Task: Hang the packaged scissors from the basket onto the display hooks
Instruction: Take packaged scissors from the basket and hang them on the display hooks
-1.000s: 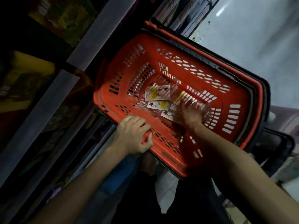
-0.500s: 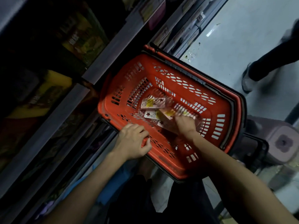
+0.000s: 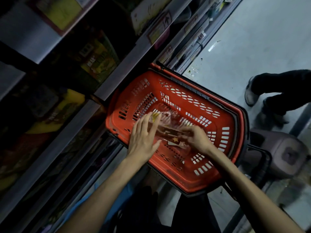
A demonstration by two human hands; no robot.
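Observation:
A red plastic basket sits low in front of me beside the dark shelves. Several packaged scissors, on pale cards with stars and yellow patches, lie on its floor. My left hand reaches into the basket with straight, spread fingers that lie on the upper-left package. My right hand is in the basket too, with its fingers curled onto the packages in the middle; the blur hides how many it holds. No display hooks are in view.
Dark shelves with boxed goods run along the left. A grey stool stands right of the basket. Another person's legs and shoe stand on the pale floor at the right. My own legs are below the basket.
My left hand has let go of the basket's near rim and moved inside onto the packages. My right hand has stayed among the packages. The view has tilted up.

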